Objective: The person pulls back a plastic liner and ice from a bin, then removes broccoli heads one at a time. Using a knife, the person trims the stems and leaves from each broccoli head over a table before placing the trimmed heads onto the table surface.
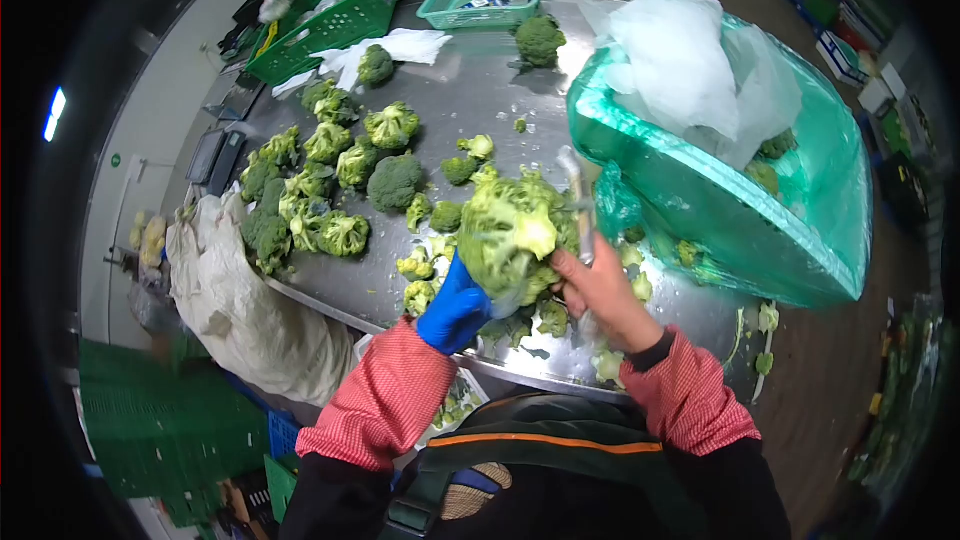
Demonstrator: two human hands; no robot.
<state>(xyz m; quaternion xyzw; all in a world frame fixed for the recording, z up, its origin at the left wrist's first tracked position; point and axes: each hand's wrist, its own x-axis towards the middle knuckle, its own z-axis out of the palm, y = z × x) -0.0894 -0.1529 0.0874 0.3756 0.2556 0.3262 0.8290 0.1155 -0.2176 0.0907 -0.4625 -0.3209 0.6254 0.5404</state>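
Observation:
My left hand (pixel 455 308), in a blue glove, is closed around the underside of a large broccoli head (pixel 515 225), whose pale cut stem faces up. My bare right hand (pixel 605 295) grips a knife (pixel 577 185), its narrow shape blurred by motion and standing up along the head's right side. The right thumb presses against the broccoli near the stem. Small cut florets (pixel 418 262) and trimmings lie on the steel table (pixel 470 90) around and beneath both hands. Left of the hands, several broccoli heads (pixel 397 183) are gathered in a loose pile.
A green crate lined with a green bag (pixel 720 205) stands at the right, with clear plastic over it. At the back are a green crate (pixel 340 15) and a light green basket (pixel 480 2) of small packets. A white sack (pixel 245 290) hangs by the left edge. Another person's gloved hand (pixel 276 5) shows top left.

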